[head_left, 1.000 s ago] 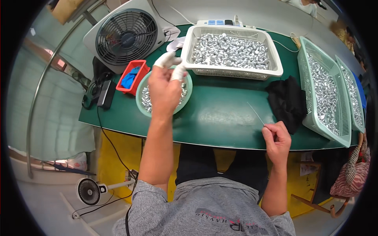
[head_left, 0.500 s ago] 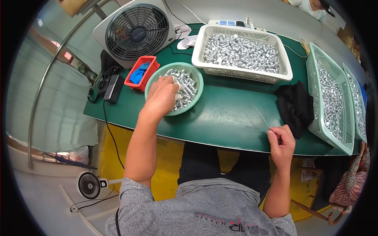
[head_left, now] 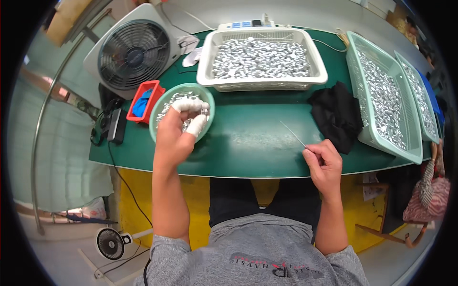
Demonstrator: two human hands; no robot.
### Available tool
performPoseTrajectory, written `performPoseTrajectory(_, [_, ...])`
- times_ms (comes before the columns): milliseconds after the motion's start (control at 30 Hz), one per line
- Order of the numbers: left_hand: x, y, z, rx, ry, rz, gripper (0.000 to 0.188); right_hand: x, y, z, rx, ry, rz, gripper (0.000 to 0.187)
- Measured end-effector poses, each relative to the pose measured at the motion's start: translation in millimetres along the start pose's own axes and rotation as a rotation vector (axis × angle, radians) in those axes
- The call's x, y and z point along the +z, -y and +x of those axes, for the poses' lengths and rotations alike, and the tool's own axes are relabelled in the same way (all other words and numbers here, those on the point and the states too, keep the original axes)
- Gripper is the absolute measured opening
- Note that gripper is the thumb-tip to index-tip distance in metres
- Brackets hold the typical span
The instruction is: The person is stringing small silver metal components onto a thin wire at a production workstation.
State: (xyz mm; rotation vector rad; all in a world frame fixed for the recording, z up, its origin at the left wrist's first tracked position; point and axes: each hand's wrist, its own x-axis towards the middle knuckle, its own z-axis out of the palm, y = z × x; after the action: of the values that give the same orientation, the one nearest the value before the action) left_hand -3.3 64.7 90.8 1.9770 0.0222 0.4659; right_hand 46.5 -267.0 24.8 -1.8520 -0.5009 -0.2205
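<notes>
My left hand [head_left: 176, 131] is over the round green bowl [head_left: 211, 97], its fingers and thumb wrapped in white finger covers. Thumb and fingers curve toward each other at the bowl's right side, with a small silver metal part [head_left: 204, 112] seemingly pinched between the tips. More of these shiny metal parts lie in the bowl, partly hidden by the hand. Above the front of the green table, my right hand [head_left: 327, 169] is closed on a thin metal rod [head_left: 292, 134]. The rod's free end points up and left.
A white basket [head_left: 262, 86] of metal parts stands at the back. Green baskets [head_left: 389, 151] of similar parts line the right side, beside a black cloth [head_left: 336, 117]. Left of the bowl are a red bin [head_left: 155, 97] with blue material, a fan [head_left: 133, 55] and a black adapter [head_left: 117, 126].
My left hand has turned and lifted from among the parts, so its thumb and wrapped fingers now show. My right hand still holds the rod. The whole view has shifted.
</notes>
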Motion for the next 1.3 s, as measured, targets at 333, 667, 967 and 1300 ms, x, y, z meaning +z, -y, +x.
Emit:
performPoseTrajectory(333, [113,39,-43,-0.328,0.074,-1.185,0.022,4,23,-24,0.182,0.052,0.314,0.005])
performPoseTrajectory(667, [110,32,-44,-0.391,0.115,-1.184,0.022,13,42,-23,0.222,0.173,0.338,0.005])
performPoseTrajectory(967, [109,41,-46,-0.360,0.147,-1.186,0.021,15,44,-25,0.229,0.161,0.327,0.005])
performPoseTrajectory(1300, [108,41,-46,-0.370,0.165,-1.186,0.019,10,44,-24,0.236,0.155,0.294,0.003])
